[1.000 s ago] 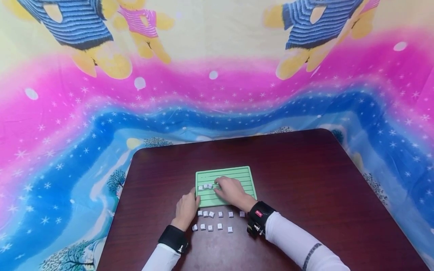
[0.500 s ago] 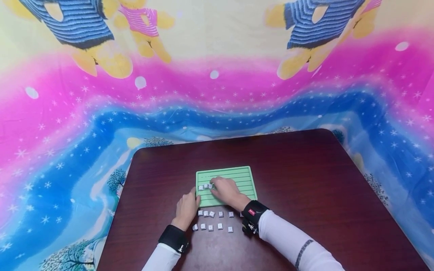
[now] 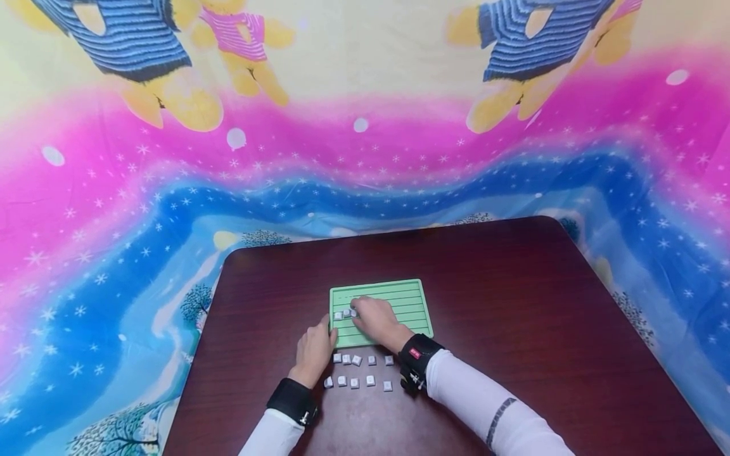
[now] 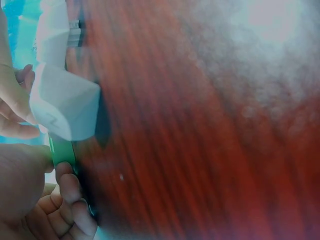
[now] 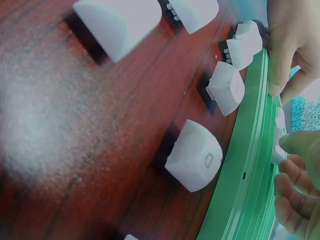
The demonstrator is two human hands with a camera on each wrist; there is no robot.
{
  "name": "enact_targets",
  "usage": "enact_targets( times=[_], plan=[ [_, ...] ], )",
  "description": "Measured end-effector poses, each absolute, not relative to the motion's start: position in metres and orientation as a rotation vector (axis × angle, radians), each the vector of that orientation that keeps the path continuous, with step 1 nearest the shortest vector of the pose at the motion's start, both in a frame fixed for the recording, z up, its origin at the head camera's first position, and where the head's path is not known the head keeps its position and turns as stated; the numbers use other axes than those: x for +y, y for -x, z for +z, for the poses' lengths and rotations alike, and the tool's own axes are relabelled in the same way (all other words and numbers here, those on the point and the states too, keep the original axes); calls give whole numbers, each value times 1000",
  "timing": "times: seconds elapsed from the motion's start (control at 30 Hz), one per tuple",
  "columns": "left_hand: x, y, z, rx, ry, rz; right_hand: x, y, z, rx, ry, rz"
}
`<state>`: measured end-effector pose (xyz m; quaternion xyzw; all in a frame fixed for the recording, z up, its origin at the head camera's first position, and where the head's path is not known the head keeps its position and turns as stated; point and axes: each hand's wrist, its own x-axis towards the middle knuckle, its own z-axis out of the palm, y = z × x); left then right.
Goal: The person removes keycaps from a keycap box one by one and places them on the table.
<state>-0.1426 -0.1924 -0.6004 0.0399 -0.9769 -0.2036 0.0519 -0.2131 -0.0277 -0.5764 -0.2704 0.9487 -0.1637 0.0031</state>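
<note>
A green grooved board [image 3: 399, 320] lies on the table. My left hand [image 3: 313, 351] holds its left edge; in the left wrist view the thumb and curled fingers [image 4: 70, 182] close on the green rim. My right hand [image 3: 379, 320] is over the board's middle, pinching a white keycap [image 3: 353, 313] at the right end of a short row. Beside it in the same groove sit other white keycaps [image 3: 339, 315]. The right wrist view shows my right thumb [image 5: 297, 142] against a keycap [image 5: 278, 150]; the far side of that grip is hidden.
Two loose rows of white keycaps, several in each, lie in front of the board, such as a nearer one [image 3: 388, 386] and one marked like a D [image 5: 197, 157]. The dark red table [image 3: 513, 285] meets a printed cloth [image 3: 365, 158] behind.
My right hand has slid left along the board, closing in on the short row of keycaps. My left hand stays at the board's left edge.
</note>
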Motion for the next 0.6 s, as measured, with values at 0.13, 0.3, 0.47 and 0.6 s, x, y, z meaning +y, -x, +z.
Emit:
enact_targets(
  times=[0.13,0.3,0.47,0.6],
  plan=[
    [-193,143,-600,-2982,-124,-624,-28,216,-579,2983,850,-471],
    [-193,142,-599,-2974,-119,-626,-27,218,-581,2981,874,-439],
    [-192,143,-599,-2969,-125,-619,-26,219,-582,2970,886,-437],
    [-192,143,-599,-2973,-132,-621,-26,220,-582,2966,896,-419]
  ],
)
